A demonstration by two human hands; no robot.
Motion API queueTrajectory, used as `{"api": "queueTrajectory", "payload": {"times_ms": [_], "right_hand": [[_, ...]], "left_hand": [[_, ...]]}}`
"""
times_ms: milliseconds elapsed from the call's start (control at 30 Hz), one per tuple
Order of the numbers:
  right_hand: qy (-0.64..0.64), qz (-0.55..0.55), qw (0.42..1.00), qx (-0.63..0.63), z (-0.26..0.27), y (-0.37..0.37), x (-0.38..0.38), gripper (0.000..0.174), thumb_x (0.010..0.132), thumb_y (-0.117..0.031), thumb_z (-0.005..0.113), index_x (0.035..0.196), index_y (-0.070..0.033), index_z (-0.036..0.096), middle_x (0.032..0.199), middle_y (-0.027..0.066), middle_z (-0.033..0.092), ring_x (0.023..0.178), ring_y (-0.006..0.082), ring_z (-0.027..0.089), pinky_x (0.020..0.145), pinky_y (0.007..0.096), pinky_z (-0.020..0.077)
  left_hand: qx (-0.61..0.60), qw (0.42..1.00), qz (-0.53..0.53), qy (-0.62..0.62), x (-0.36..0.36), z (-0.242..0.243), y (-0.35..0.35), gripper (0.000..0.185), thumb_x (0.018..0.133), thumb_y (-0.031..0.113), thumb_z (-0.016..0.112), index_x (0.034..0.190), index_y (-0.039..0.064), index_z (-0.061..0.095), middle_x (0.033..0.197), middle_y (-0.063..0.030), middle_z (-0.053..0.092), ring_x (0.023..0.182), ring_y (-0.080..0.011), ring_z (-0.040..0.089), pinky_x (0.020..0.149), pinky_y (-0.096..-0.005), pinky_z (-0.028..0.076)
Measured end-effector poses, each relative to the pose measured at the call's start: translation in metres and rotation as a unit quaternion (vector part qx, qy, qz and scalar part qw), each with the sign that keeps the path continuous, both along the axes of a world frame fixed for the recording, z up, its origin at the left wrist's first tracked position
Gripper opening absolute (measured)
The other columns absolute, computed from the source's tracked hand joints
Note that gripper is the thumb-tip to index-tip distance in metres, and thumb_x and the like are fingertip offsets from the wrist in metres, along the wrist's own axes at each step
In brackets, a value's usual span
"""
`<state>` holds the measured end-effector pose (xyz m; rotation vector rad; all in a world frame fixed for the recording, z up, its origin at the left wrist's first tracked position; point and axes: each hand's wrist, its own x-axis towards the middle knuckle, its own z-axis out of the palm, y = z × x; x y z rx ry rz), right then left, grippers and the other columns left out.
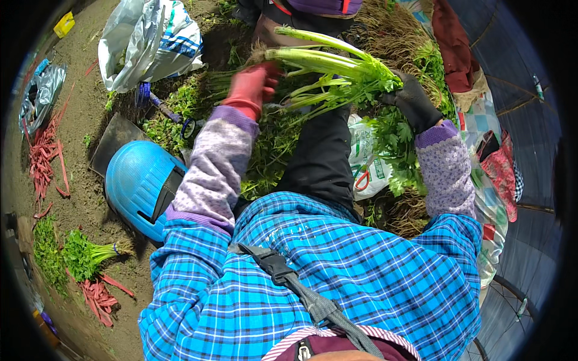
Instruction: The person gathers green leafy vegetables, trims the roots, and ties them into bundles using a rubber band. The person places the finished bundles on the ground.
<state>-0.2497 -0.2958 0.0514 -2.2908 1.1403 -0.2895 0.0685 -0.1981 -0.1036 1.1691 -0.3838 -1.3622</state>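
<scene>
My right hand [411,101], in a black glove, grips a bunch of celery [329,63] at its leafy end. The pale stalks fan out to the left, and brown roots show at their far tip. Just below those roots is my left hand [255,88] in a red glove, blurred and with curled fingers. Whether it pinches anything is not clear. Loose celery stems and leaves [275,135] lie on the ground beneath both hands. Red-handled scissors [362,179] rest on a white printed plastic bag [370,155] beside my right leg.
A white plastic sack [149,45] stands at upper left. Blue tape rolls [188,128] lie near a blue padded seat [140,185]. Red strips [43,158] and a tied celery bundle [92,255] are farther left. Another person [323,9] is opposite; rooted celery [388,36] is heaped at upper right.
</scene>
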Motion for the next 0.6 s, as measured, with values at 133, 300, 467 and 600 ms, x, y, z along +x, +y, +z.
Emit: {"api": "queueTrajectory", "payload": {"times_ms": [133, 300, 467, 600], "right_hand": [[0.067, 0.017, 0.993, -0.095, -0.001, -0.003, -0.008, 0.049, 0.077, -0.003, 0.075, 0.125, -0.001, 0.066, 0.103, 0.0180, 0.074, 0.096, 0.0270, 0.070, 0.087, 0.0359, 0.0535], [0.182, 0.009, 0.952, -0.246, 0.004, 0.001, -0.008, 0.048, 0.079, -0.016, 0.073, 0.125, -0.004, 0.066, 0.112, 0.0201, 0.071, 0.106, 0.0384, 0.068, 0.091, 0.0437, 0.0533], [0.207, -0.005, 0.943, -0.259, 0.014, 0.008, -0.006, 0.049, 0.079, -0.019, 0.076, 0.125, -0.008, 0.065, 0.113, 0.0199, 0.071, 0.104, 0.0382, 0.068, 0.091, 0.0450, 0.0538], [0.207, 0.002, 0.942, -0.264, 0.016, 0.010, 0.005, 0.047, 0.080, -0.018, 0.076, 0.125, -0.007, 0.066, 0.110, 0.0200, 0.071, 0.102, 0.0390, 0.068, 0.089, 0.0444, 0.0541]], "left_hand": [[0.005, 0.964, 0.264, -0.016, 0.072, -0.046, 0.007, 0.021, 0.098, 0.024, 0.068, 0.101, 0.004, 0.072, 0.073, -0.0052, 0.070, 0.048, -0.0126, 0.057, 0.042, -0.0258, 0.044], [-0.077, 0.914, 0.380, 0.122, 0.071, -0.031, -0.008, 0.022, 0.100, 0.022, 0.066, 0.095, 0.001, 0.069, 0.072, -0.0088, 0.070, 0.049, -0.0174, 0.061, 0.043, -0.0277, 0.046], [0.013, 0.944, -0.040, -0.329, 0.066, -0.058, -0.001, 0.030, 0.090, 0.032, 0.069, 0.088, 0.001, 0.070, 0.074, -0.0136, 0.073, 0.074, -0.0229, 0.073, 0.064, -0.0370, 0.055], [0.071, 0.688, -0.212, -0.690, 0.033, -0.043, 0.017, 0.033, 0.083, 0.033, 0.075, 0.106, 0.010, 0.075, 0.105, -0.0165, 0.075, 0.098, -0.0343, 0.072, 0.086, -0.0455, 0.056]]}}
